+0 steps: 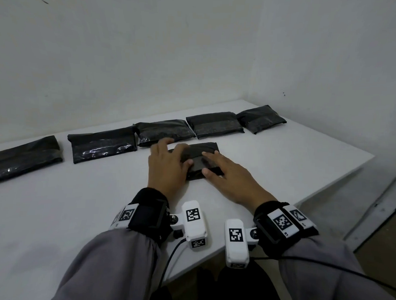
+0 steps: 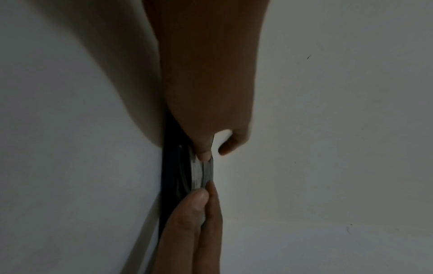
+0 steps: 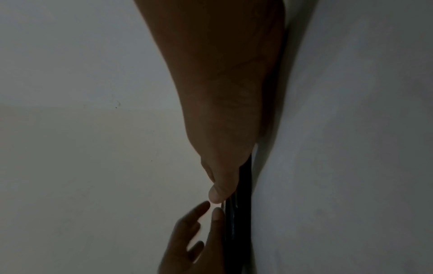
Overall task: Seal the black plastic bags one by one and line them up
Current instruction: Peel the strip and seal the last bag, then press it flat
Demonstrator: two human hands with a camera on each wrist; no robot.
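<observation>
A folded black plastic bag (image 1: 204, 147) lies flat on the white table (image 1: 78, 201), just in front of the row. My left hand (image 1: 167, 162) presses on its left half with fingers spread and the thumb on top. My right hand (image 1: 227, 175) lies flat over its right half, fingers straight. In the left wrist view my left hand (image 2: 206, 83) has its thumb on the bag's grey flap (image 2: 202, 172), and the right hand's fingertips (image 2: 194, 202) touch the same flap. The right wrist view shows my right hand (image 3: 222, 92) against the dark bag (image 3: 234, 222).
Several black bags lie in a row along the back of the table, from the far-left bag (image 1: 24, 159) to the far-right bag (image 1: 261, 118). A wall stands close behind them. The table's right edge (image 1: 326, 183) drops to the floor.
</observation>
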